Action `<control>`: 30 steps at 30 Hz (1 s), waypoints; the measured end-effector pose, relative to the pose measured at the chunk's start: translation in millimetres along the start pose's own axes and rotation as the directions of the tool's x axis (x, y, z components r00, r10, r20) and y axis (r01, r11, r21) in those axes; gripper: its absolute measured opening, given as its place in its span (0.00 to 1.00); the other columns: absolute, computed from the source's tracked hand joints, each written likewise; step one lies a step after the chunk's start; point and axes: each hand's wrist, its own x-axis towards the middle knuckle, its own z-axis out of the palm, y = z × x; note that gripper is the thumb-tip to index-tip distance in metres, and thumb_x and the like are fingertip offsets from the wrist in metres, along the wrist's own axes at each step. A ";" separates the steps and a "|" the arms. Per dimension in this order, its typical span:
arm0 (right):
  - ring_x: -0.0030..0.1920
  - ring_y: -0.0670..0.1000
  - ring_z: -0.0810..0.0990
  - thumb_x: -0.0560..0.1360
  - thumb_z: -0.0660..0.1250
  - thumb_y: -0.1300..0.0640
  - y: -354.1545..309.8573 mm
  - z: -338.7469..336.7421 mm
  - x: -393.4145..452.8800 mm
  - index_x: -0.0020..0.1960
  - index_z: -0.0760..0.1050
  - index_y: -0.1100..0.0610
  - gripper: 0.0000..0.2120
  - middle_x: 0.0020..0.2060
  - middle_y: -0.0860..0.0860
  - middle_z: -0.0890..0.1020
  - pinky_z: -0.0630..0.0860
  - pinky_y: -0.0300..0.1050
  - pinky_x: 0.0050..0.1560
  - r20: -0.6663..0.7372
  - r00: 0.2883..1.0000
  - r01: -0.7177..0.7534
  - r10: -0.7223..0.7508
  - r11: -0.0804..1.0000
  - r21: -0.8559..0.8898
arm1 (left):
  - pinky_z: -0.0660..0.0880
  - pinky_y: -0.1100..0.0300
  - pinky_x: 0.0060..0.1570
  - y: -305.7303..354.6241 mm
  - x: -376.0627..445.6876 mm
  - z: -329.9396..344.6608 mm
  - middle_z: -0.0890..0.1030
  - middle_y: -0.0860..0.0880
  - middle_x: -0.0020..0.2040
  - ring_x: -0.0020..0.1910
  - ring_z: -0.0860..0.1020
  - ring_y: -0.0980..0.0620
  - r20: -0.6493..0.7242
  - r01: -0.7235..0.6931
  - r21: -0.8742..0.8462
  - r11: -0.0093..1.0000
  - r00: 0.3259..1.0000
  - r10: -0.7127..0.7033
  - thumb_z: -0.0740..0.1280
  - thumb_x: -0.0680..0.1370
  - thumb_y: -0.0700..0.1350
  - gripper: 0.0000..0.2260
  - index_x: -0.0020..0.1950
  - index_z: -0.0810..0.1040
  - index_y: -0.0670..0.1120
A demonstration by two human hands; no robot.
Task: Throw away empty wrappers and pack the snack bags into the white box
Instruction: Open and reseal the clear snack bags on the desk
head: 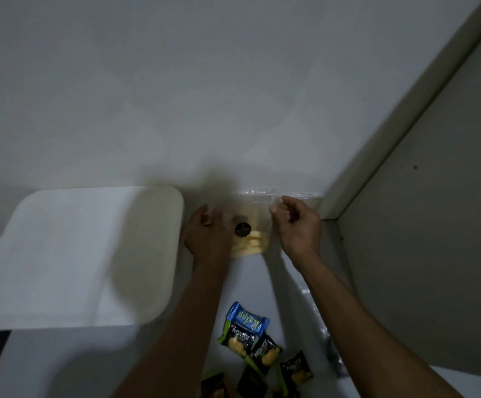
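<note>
A clear plastic bag [255, 225] of pale yellow chips with a round black sticker stands against the wall. My left hand [206, 235] grips its left side. My right hand [296, 222] pinches its upper right edge. The white box [84, 254], shut with its lid on, lies to the left of my hands. Near the bottom edge lie a blue snack bag [246, 318] and several black and green snack bags [258, 353] on the white surface.
A white wall rises behind the bag. A beige door frame [406, 133] and panel stand at the right. Crumpled clear plastic [332, 351] lies along the right side of the surface. A dark gap shows at the far left.
</note>
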 end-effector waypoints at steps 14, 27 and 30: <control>0.45 0.50 0.83 0.74 0.73 0.58 14.1 -81.8 -116.2 0.53 0.81 0.54 0.08 0.43 0.51 0.84 0.82 0.53 0.52 -0.037 0.999 -0.021 0.014 0.985 -0.172 | 0.78 0.55 0.53 -14.5 -98.8 -80.0 0.85 0.49 0.49 0.46 0.81 0.55 0.285 -0.130 0.149 0.980 0.955 0.083 0.70 0.76 0.52 0.14 0.58 0.82 0.46; 0.60 0.55 0.78 0.77 0.64 0.66 69.6 -119.2 -93.9 0.67 0.73 0.58 0.19 0.61 0.56 0.79 0.71 0.39 0.59 -0.030 0.999 -0.045 0.035 0.879 -0.475 | 0.70 0.54 0.54 -80.8 -148.9 -25.3 0.81 0.42 0.49 0.53 0.78 0.42 0.545 -0.126 0.434 0.892 0.825 -0.149 0.67 0.78 0.49 0.13 0.50 0.80 0.38; 0.64 0.54 0.75 0.78 0.63 0.63 89.4 -115.2 -59.5 0.73 0.67 0.56 0.23 0.67 0.54 0.74 0.69 0.39 0.63 0.052 0.997 -0.022 0.058 0.850 -0.527 | 0.70 0.57 0.62 -91.0 -139.9 12.3 0.79 0.45 0.59 0.60 0.76 0.45 0.534 -0.088 0.458 0.885 0.822 -0.195 0.68 0.78 0.49 0.17 0.62 0.77 0.39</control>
